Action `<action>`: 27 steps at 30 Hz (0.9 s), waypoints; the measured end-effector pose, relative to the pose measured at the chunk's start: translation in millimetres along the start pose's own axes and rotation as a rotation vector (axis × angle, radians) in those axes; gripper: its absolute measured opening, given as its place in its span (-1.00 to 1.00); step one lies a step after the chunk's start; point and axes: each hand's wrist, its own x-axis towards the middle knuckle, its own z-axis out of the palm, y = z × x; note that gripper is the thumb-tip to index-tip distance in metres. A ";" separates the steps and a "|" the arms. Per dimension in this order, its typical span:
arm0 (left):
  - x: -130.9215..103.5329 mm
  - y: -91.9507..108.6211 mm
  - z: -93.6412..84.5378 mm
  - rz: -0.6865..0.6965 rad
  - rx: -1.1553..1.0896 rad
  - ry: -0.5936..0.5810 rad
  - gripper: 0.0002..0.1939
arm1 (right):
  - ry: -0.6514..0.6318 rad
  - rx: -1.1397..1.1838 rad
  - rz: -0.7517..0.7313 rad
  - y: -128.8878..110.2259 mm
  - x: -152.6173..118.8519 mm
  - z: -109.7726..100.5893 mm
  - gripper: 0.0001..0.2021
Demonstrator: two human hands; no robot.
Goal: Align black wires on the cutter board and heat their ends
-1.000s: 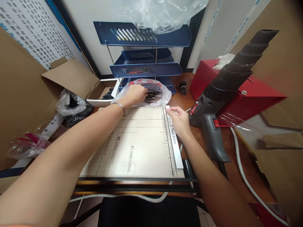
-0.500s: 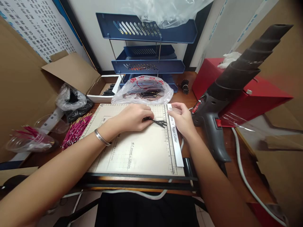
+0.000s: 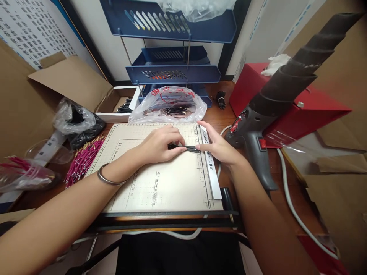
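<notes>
My left hand (image 3: 164, 144) rests on the cream board of a paper cutter (image 3: 172, 183), its fingers closed round a bundle of thin black wires (image 3: 191, 148). The free ends of the wires point right, toward the cutter's white printed strip (image 3: 213, 179). At those ends is my right hand (image 3: 219, 147), thumb against the tips and index finger stretched away over the strip's far end. Its other fingers are partly hidden. The rest of the bundle is covered by my left palm.
Magenta wires (image 3: 84, 160) lie left of the board. Behind it are a plastic bag (image 3: 169, 103) with black wires, an open cardboard box (image 3: 111, 114) and blue trays (image 3: 172, 74). A heat gun (image 3: 263, 149) and a red box (image 3: 315, 110) stand at right.
My right hand has shifted from the cutter's strip to the wire ends, its thumb now touching them. The fanned-out ends have come closer together. The view has tilted slightly.
</notes>
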 end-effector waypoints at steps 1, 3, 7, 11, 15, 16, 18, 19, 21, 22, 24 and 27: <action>0.3 0.7 0.7 -0.001 0.003 0.009 -0.76 | -0.011 0.004 -0.006 0.1 0.5 -0.3 -0.03; 0.9 1.8 2.4 -0.010 0.006 0.018 -0.76 | -0.026 0.018 0.002 0.8 1.6 -0.7 -0.03; 2.4 3.6 6.2 -0.058 0.012 0.013 -0.75 | -0.007 -0.005 0.020 0.9 1.4 -0.6 -0.05; 4.2 4.5 7.5 -0.066 -0.001 0.018 -0.71 | -0.018 -0.015 0.018 -1.0 -0.5 -1.3 -0.03; 4.4 5.2 6.1 -0.070 -0.036 0.023 -0.76 | -0.046 -0.010 0.034 -2.2 -1.1 -2.8 0.03; 4.2 5.5 5.8 -0.080 -0.052 0.019 -0.77 | -0.050 -0.014 0.021 -2.2 -1.0 -3.2 0.04; 4.2 6.2 5.4 -0.110 -0.092 0.006 -0.81 | -0.055 -0.019 -0.010 -1.6 -0.7 -3.7 0.05; 4.4 6.6 5.3 -0.124 -0.112 0.000 -0.82 | -0.058 -0.015 -0.018 -1.4 -0.6 -3.9 0.05; 5.3 7.3 5.0 -0.139 -0.143 -0.007 -0.85 | -0.063 -0.002 -0.014 -1.1 -0.5 -4.3 0.04; 6.0 7.5 4.8 -0.142 -0.152 -0.007 -0.86 | -0.068 0.002 -0.009 -1.1 -0.5 -4.5 0.03; 7.4 7.3 4.5 -0.144 -0.164 -0.003 -0.87 | -0.078 0.004 -0.006 -1.2 -0.4 -4.8 0.02; 8.5 5.7 4.4 -0.151 -0.179 -0.001 -0.88 | -0.085 0.017 0.001 -1.7 -0.1 -5.0 0.04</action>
